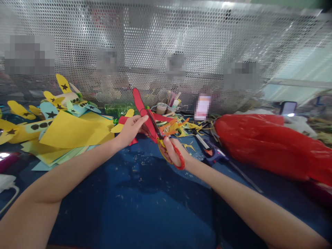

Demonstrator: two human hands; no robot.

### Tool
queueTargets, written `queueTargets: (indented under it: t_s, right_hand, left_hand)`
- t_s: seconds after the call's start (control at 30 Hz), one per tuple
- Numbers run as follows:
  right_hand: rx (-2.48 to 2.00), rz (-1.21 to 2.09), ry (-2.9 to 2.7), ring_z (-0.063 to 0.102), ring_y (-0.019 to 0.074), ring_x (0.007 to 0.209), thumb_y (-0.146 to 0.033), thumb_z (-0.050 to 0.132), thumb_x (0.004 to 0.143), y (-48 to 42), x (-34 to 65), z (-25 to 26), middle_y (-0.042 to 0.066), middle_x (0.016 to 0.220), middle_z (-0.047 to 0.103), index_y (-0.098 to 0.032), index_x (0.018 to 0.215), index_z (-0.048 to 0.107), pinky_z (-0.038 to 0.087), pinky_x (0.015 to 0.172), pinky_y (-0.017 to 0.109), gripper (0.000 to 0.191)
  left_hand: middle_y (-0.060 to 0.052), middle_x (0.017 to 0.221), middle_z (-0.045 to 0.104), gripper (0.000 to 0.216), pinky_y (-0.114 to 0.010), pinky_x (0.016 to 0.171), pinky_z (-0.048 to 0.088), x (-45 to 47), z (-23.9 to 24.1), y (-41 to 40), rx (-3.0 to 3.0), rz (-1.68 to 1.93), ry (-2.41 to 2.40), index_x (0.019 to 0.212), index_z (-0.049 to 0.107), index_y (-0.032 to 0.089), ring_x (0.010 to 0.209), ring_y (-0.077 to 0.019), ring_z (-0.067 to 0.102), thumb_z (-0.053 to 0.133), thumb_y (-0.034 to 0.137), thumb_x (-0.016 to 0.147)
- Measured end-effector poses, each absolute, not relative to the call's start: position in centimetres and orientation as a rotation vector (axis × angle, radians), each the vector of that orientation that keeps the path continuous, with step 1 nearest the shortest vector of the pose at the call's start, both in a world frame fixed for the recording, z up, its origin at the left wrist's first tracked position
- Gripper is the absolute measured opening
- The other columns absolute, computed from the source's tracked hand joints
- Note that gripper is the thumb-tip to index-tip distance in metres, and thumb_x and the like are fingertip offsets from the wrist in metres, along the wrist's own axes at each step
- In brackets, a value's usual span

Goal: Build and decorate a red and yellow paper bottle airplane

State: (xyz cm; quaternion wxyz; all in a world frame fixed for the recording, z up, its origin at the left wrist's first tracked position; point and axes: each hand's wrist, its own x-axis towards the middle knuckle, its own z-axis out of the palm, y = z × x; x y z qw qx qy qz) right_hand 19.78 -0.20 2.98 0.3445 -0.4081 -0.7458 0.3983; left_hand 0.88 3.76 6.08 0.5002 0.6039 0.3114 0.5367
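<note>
My left hand pinches a piece of red paper with dark outlines of a rounded propeller or wing shape drawn on it. In my right hand is a pair of scissors with red and yellow handles. Its dark blades lie along the edge of the red paper, pointing up and left. Behind my left hand lies a partly hidden red toy plane body with a yellow wing. Paper scraps in orange and yellow are heaped just beyond the scissors.
Yellow paper sheets and several yellow and blue paper planes stand at left. A glue gun and a red plastic bag lie at right. A green bottle rests near the perforated metal screen at the back.
</note>
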Motion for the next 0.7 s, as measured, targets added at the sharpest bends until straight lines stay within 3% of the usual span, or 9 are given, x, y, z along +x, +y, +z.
queueTargets:
  t_s: [0.17, 0.33, 0.53, 0.7]
  right_hand:
    - [-1.063, 1.037, -1.902, 0.041, 0.0113, 0.036, -0.08, 0.026, 0.084, -0.08, 19.75, 3.0, -0.003, 0.042, 0.04, -0.024, 0.056, 0.036, 0.038, 0.038, 0.026, 0.064]
    - [-1.062, 1.024, -2.017, 0.063, 0.0193, 0.055, -0.08, 0.024, 0.085, 0.15, 20.03, 3.45, 0.007, 0.054, 0.062, -0.022, 0.053, 0.053, 0.054, 0.06, 0.033, 0.073]
    - [-1.04, 0.94, -2.066, 0.067, 0.0246, 0.071, -0.079, 0.023, 0.086, 0.38, 20.29, 3.62, 0.01, 0.07, 0.069, -0.02, 0.062, 0.064, 0.056, 0.071, 0.038, 0.075]
    - [-1.025, 0.968, -2.048, 0.068, 0.0239, 0.07, -0.075, 0.023, 0.089, 0.62, 20.29, 3.26, 0.009, 0.071, 0.069, -0.02, 0.064, 0.065, 0.057, 0.071, 0.038, 0.073]
  left_hand:
    - [0.0, 0.058, 0.066, 0.026, -0.022, 0.053, 0.053, 0.78, 5.95, 4.09, 1.454, 1.344, 0.773, 0.076, 0.059, 0.016, 0.049, -0.0108, 0.061, 0.059, 0.039, 0.089]
    - [0.001, 0.056, 0.065, 0.025, -0.022, 0.053, 0.053, 0.9, 6.08, 4.04, 1.458, 1.335, 0.772, 0.075, 0.06, 0.015, 0.048, -0.0108, 0.061, 0.059, 0.036, 0.089]
    - [0.0, 0.058, 0.066, 0.028, -0.023, 0.054, 0.054, 1.06, 6.32, 3.61, 1.539, 1.279, 0.777, 0.073, 0.06, 0.015, 0.05, -0.0112, 0.062, 0.061, 0.038, 0.088]
    - [0.001, 0.056, 0.065, 0.028, -0.022, 0.052, 0.053, 1.17, 6.32, 3.46, 1.566, 1.269, 0.758, 0.072, 0.06, 0.015, 0.048, -0.0107, 0.061, 0.061, 0.038, 0.088]
